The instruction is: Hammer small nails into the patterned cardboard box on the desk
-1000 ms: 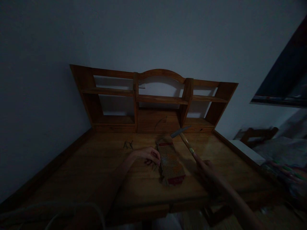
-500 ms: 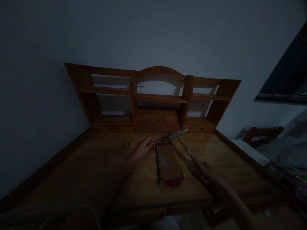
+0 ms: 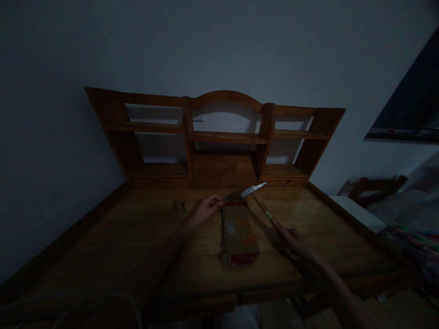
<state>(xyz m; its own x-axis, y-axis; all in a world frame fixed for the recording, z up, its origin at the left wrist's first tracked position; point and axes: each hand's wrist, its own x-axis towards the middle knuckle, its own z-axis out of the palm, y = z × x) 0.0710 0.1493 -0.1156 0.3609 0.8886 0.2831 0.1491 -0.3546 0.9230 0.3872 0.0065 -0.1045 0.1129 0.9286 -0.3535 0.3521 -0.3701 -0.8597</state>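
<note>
A bare left forearm [image 3: 174,242] slants in over the front edge of the brown wooden desk [image 3: 113,246], its elbow end lost in dark shadow. The left hand [image 3: 207,209] is the farther forward, near the middle of the desk's far edge, its back turned up and its fingers bent, the tips drawn close toward the right; whether they meet is too dark to tell. A bare right forearm [image 3: 329,276] crosses the front edge from the right, angled inward. The right hand [image 3: 290,240], nearer that edge, is curled tight, one digit stretched toward the far edge. The hands are well apart.
</note>
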